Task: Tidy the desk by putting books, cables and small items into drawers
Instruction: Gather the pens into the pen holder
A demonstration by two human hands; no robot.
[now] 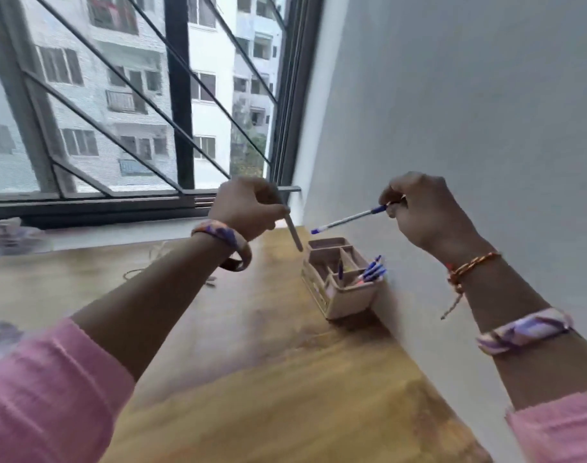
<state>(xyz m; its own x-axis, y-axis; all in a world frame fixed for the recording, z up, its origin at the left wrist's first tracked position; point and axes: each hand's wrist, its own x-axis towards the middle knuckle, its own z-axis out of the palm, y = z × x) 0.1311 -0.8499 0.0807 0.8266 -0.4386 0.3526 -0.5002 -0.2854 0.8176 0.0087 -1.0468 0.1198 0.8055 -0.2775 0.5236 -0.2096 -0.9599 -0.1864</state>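
My left hand (248, 207) grips a grey pen (293, 232) that points down toward a beige desk organiser (348, 295). My right hand (422, 212) pinches a blue and white ballpoint pen (348, 219) by its end, its tip aimed left above the organiser. The organiser stands on the wooden desk (252, 345) against the right wall. Several blue pens (372, 270) stick out of its near right compartment. Its other compartments look mostly bare.
A thin cable (151, 259) lies on the desk near the window sill, with a small dark item (211, 281) beside my left wrist. Blurred packets (11, 233) sit on the sill at far left. The white wall (452, 111) bounds the desk on the right.
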